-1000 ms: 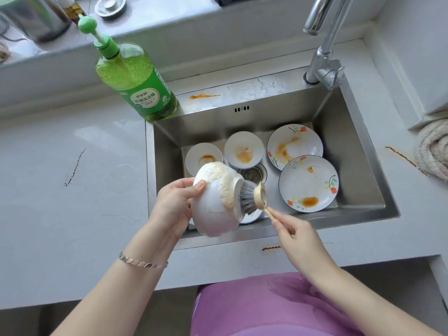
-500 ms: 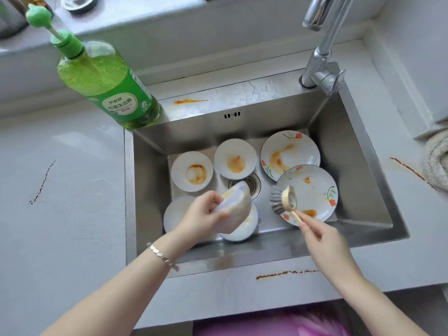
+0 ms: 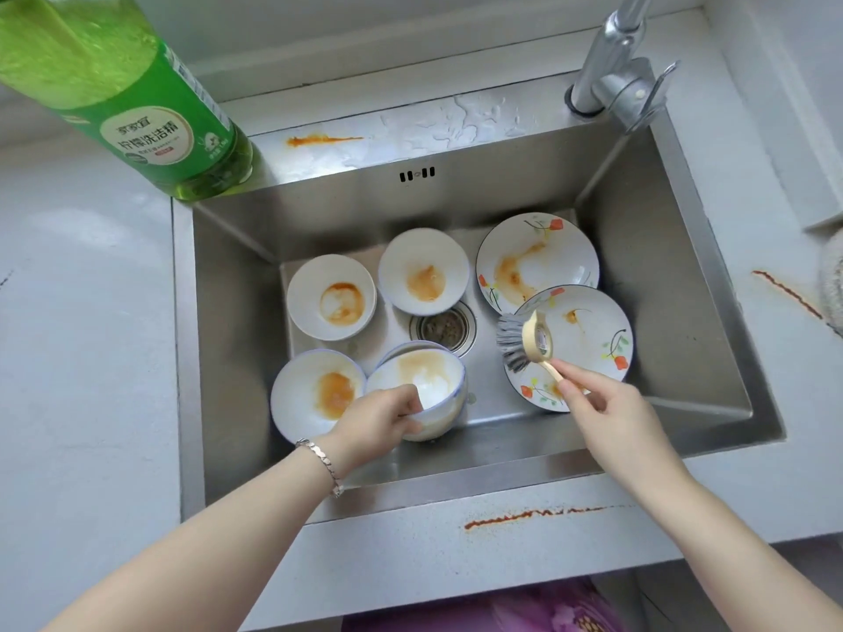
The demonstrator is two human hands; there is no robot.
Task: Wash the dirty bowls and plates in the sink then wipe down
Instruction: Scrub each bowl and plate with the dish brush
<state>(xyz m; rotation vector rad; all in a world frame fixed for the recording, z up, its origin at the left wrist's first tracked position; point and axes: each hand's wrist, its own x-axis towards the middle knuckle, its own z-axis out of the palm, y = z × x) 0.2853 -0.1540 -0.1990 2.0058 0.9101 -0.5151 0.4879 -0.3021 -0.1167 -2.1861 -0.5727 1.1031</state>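
The left hand (image 3: 374, 421) holds a bowl (image 3: 424, 371) low in the sink (image 3: 661, 248), near the front wall. The thumb lies over the rim and the fingers curl under it. The bowl is tipped, so its inside faces up. A brown smear shows inside.

The right hand (image 3: 616, 417) pinches the thin handle of a brush (image 3: 531, 342). The brush head hangs over the near plate (image 3: 588, 330). Its bristles point left, toward the bowl, but brush and bowl are apart.

Three other bowls (image 3: 330, 296) sit in the sink, each with an orange stain. The near plate lies partly on the far plate (image 3: 538, 262), and both are stained too. No water is seen coming from the tap (image 3: 611, 66).

This looks like the scrubbing step, and an early part of it, since every dish in view is dirty. The wipe-down is a long way off.

Next, the brush likely needs to go inside the bowl and rub the smear. The left hand should hold tight, as a wet bowl may slip. It should also keep the bowl tipped, so the bristles can reach the bottom.
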